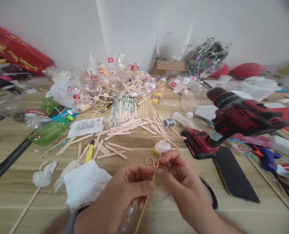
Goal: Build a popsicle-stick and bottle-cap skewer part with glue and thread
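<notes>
A thin bamboo skewer (144, 211) slants up from the bottom edge between my two hands. My left hand (132, 183) is closed in a pinch on it, thumb and fingers around its middle. Higher up, my right hand (177, 177) also pinches the skewer, with its fingertips close to the left ones. A small lump shows on the skewer between the fingers; I cannot make out what it is. Just beyond the fingertips are a small ring (149, 162) and a squat container with a white lid (162, 147). Part of a clear plastic bottle (130, 216) shows beneath my left hand.
A red cordless drill (246, 113) and a black phone (234, 174) lie to the right. Craft sticks (117, 150), a spool of wire (169, 122) and a yellow cutter (90, 151) lie ahead. Plastic bottles (188, 102) crowd the back. White tissue (86, 180) lies left.
</notes>
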The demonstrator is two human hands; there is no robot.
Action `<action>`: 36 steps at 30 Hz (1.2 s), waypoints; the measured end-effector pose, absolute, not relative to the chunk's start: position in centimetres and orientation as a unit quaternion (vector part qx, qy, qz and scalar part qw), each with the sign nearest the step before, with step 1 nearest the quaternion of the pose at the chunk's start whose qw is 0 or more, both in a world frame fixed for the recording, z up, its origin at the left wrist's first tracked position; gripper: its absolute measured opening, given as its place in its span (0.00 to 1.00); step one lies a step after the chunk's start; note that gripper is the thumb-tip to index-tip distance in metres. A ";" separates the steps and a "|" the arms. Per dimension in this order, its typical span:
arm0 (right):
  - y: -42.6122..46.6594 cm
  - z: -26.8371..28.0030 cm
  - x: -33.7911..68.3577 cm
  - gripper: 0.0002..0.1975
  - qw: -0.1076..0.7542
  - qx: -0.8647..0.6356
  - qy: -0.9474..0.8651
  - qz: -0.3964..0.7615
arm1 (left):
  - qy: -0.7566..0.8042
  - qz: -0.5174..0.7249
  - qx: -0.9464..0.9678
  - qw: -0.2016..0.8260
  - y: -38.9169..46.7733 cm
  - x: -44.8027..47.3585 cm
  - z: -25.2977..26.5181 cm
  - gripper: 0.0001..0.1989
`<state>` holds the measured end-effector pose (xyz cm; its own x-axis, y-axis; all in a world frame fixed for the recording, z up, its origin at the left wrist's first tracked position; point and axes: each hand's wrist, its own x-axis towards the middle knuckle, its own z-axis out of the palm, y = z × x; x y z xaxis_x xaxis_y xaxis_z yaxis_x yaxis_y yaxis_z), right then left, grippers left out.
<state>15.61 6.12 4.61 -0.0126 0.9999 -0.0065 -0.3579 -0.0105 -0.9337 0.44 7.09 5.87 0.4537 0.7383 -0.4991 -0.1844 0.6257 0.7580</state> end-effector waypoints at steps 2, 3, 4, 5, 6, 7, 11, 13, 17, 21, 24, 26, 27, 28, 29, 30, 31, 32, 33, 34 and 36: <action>6.2 4.6 15.6 0.10 0.578 -0.403 -0.400 0.586 | 0.434 0.291 0.318 0.791 7.0 0.4 5.9 0.14; 6.2 4.6 15.5 0.10 0.578 -0.405 -0.400 0.585 | 0.434 0.290 0.318 0.791 7.0 0.4 5.9 0.15; 6.2 4.6 15.5 0.11 0.577 -0.406 -0.401 0.584 | 0.436 0.290 0.317 0.791 7.0 0.4 5.9 0.15; 6.2 4.6 15.5 0.11 0.577 -0.406 -0.402 0.583 | 0.437 0.289 0.316 0.791 6.9 0.4 6.0 0.15; 6.3 4.6 15.5 0.11 0.577 -0.406 -0.403 0.583 | 0.439 0.287 0.316 0.790 6.9 0.4 6.0 0.15; 6.3 4.6 15.5 0.11 0.577 -0.407 -0.403 0.583 | 0.442 0.286 0.313 0.790 6.9 0.5 6.0 0.15; 6.3 4.6 15.6 0.11 0.578 -0.404 -0.401 0.585 | 0.450 0.289 0.305 0.788 7.0 0.5 6.1 0.14; 6.3 4.6 15.6 0.10 0.580 -0.402 -0.400 0.585 | 0.449 0.289 0.301 0.790 7.0 0.5 6.1 0.14; 6.2 4.5 15.7 0.08 0.581 -0.407 -0.403 0.579 | 0.447 0.289 0.304 0.790 6.9 0.6 6.1 0.15; 6.1 4.4 15.8 0.08 0.578 -0.409 -0.398 0.584 | 0.446 0.296 0.299 0.790 6.9 0.6 6.1 0.15; 6.1 4.4 15.7 0.09 0.576 -0.408 -0.395 0.588 | 0.442 0.296 0.298 0.792 7.0 0.6 6.2 0.15; 6.2 4.4 15.7 0.10 0.577 -0.405 -0.394 0.590 | 0.439 0.294 0.299 0.795 7.1 0.6 6.1 0.15; 6.2 4.4 15.7 0.11 0.578 -0.403 -0.394 0.591 | 0.438 0.293 0.299 0.795 7.1 0.6 6.1 0.15; 6.2 4.4 15.7 0.11 0.579 -0.400 -0.393 0.592 | 0.438 0.293 0.299 0.796 7.1 0.6 6.0 0.14; 6.3 4.4 15.6 0.11 0.579 -0.397 -0.393 0.593 | 0.440 0.294 0.297 0.795 7.1 0.6 5.9 0.14; 6.3 4.4 15.6 0.11 0.580 -0.395 -0.392 0.595 | 0.442 0.296 0.296 0.794 7.1 0.6 5.9 0.14; 6.2 4.5 15.6 0.11 0.581 -0.393 -0.391 0.596 | 0.443 0.298 0.294 0.793 7.0 0.6 5.8 0.13; 6.2 4.5 15.6 0.11 0.581 -0.392 -0.390 0.597 | 0.445 0.301 0.292 0.791 6.9 0.5 5.7 0.13; 6.2 4.5 15.6 0.11 0.582 -0.390 -0.390 0.598 | 0.445 0.303 0.292 0.791 6.9 0.5 5.6 0.13; 6.2 4.5 15.6 0.11 0.581 -0.388 -0.389 0.600 | 0.443 0.305 0.293 0.790 6.8 0.5 5.6 0.13; 6.2 4.5 15.6 0.11 0.581 -0.386 -0.388 0.603 | 0.444 0.305 0.294 0.789 6.6 0.4 5.6 0.12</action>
<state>15.62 6.19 4.51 -0.0280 0.9995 -0.0147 -0.4014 -0.0247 -0.9156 0.38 6.63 5.59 0.4197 0.7433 -0.5210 -0.2210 0.6404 0.7356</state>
